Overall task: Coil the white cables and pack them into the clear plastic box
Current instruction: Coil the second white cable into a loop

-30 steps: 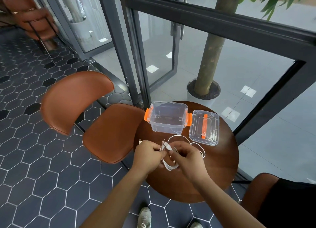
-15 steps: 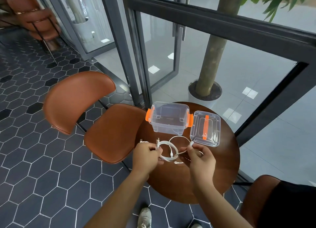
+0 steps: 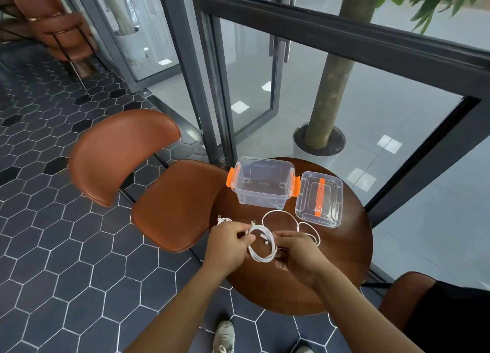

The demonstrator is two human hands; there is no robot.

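Both of my hands hold one white cable [image 3: 261, 244] wound into a small coil above the round wooden table [image 3: 342, 268]. My left hand [image 3: 229, 242] pinches the coil's left side and my right hand [image 3: 297, 252] grips its right side. A second white cable [image 3: 291, 217] lies loose on the table behind my hands, and a third cable end [image 3: 221, 219] peeks out at the table's left edge. The clear plastic box [image 3: 262, 185] with orange latches stands open at the back of the table. Its clear lid [image 3: 319, 201] with an orange handle lies to the right of it.
A brown chair [image 3: 148, 183] stands close against the table's left side, and another brown seat [image 3: 403, 294] is at the lower right. Dark metal glass doors [image 3: 212, 87] and a potted tree [image 3: 326, 119] stand behind the table. My shoes [image 3: 224, 336] show on the hexagon-tiled floor.
The cable was stretched wider between my hands half a second ago. My right hand has moved left toward my left hand, and the loops have gathered into a tighter coil.
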